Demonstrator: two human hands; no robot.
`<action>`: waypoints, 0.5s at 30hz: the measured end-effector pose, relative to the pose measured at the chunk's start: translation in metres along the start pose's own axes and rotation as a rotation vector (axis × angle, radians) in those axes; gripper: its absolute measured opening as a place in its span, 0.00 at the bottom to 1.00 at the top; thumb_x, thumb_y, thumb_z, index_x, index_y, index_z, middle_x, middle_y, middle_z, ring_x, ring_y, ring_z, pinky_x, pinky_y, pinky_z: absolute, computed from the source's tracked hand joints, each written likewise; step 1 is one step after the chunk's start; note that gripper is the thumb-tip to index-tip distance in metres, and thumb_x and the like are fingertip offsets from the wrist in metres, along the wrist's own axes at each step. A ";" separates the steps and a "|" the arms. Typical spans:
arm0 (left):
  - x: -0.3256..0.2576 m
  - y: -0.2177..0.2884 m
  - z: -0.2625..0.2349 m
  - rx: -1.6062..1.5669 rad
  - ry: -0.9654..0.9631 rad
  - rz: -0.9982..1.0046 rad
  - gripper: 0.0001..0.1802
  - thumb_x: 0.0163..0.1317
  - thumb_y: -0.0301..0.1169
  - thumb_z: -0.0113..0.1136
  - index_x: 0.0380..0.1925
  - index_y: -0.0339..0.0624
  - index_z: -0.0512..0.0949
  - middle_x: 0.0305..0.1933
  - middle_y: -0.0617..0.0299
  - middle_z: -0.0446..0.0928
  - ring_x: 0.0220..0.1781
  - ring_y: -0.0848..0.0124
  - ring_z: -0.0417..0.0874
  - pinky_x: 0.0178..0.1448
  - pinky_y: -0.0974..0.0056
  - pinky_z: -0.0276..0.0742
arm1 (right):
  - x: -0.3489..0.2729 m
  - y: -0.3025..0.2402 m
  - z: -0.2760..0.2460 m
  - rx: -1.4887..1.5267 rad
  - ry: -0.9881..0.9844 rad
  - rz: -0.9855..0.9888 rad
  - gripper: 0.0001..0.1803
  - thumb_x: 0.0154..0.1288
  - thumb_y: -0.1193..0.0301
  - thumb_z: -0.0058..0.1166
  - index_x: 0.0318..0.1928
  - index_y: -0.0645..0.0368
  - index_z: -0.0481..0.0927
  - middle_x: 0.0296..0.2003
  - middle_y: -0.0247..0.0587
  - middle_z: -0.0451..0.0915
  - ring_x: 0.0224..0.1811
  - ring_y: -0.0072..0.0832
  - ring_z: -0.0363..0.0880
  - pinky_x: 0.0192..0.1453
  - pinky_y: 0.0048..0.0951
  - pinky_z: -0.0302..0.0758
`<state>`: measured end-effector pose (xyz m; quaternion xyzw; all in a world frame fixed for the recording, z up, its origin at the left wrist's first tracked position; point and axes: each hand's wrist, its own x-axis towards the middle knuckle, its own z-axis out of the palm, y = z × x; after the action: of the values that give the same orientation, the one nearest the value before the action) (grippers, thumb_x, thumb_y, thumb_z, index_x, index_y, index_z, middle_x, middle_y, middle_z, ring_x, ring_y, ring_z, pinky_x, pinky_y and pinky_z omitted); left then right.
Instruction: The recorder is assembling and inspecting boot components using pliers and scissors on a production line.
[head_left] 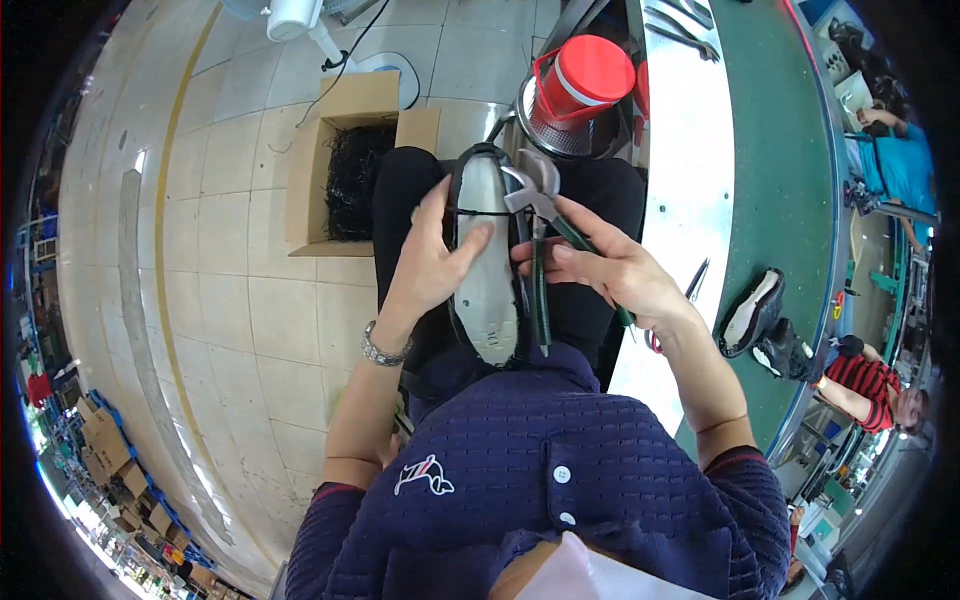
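A dark shoe upper on a pale last (484, 290) lies bottom up across my lap, with a thin black cord across it. My left hand (432, 255) is closed around its left side, the thumb pressing on the pale bottom. In my right hand (612, 262) are lasting pincers (540, 200) with grey metal jaws and green handles. The handles spread apart, one of them passing through my fingers. The pincers' head is over the right edge of the shoe near its upper end. Whether the jaws bite on the edge, I cannot tell.
Left of my knees stands an open cardboard box (305, 215) of black scraps. A red bucket (592, 72) rests on a round metal basket (566, 138) ahead. Along the right runs a bench with a white strip (690, 150), pliers (682, 35) and dark shoes (752, 312). Co-workers sit beyond.
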<state>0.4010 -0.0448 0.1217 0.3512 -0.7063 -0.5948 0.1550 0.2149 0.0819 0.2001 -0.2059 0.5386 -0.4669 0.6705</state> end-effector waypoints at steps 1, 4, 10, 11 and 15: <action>0.003 -0.001 0.000 -0.038 0.103 0.039 0.35 0.60 0.37 0.64 0.63 0.33 0.63 0.52 0.49 0.76 0.56 0.64 0.77 0.55 0.62 0.75 | 0.006 -0.002 0.006 0.023 -0.031 0.057 0.33 0.74 0.74 0.43 0.74 0.59 0.47 0.53 0.55 0.78 0.55 0.36 0.79 0.61 0.34 0.74; 0.021 0.002 0.000 -0.073 0.275 0.123 0.28 0.60 0.32 0.62 0.60 0.36 0.68 0.48 0.52 0.76 0.52 0.66 0.79 0.51 0.64 0.77 | 0.020 -0.010 0.019 0.056 -0.008 0.152 0.32 0.75 0.73 0.43 0.74 0.60 0.48 0.54 0.55 0.77 0.57 0.38 0.79 0.62 0.35 0.75; 0.036 0.005 -0.010 -0.020 0.262 0.176 0.16 0.58 0.25 0.61 0.48 0.38 0.81 0.38 0.54 0.82 0.32 0.64 0.83 0.38 0.67 0.77 | 0.018 -0.009 0.023 -0.140 0.169 0.166 0.33 0.74 0.71 0.46 0.75 0.52 0.49 0.34 0.35 0.74 0.34 0.21 0.75 0.44 0.28 0.80; 0.033 0.010 -0.014 0.050 0.257 0.169 0.13 0.60 0.24 0.59 0.46 0.38 0.82 0.38 0.53 0.84 0.30 0.64 0.83 0.37 0.67 0.78 | 0.018 -0.003 0.019 -0.358 0.173 0.105 0.33 0.74 0.72 0.46 0.74 0.53 0.50 0.34 0.36 0.74 0.32 0.21 0.75 0.41 0.26 0.79; 0.032 0.005 -0.012 0.123 0.275 0.274 0.11 0.63 0.23 0.57 0.45 0.37 0.82 0.46 0.48 0.83 0.43 0.62 0.87 0.44 0.66 0.80 | 0.018 0.009 0.018 -0.619 0.220 -0.004 0.32 0.74 0.74 0.47 0.74 0.56 0.53 0.30 0.37 0.74 0.27 0.21 0.74 0.33 0.25 0.75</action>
<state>0.3841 -0.0750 0.1229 0.3386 -0.7546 -0.4704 0.3076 0.2350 0.0670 0.1902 -0.3494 0.7237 -0.3020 0.5128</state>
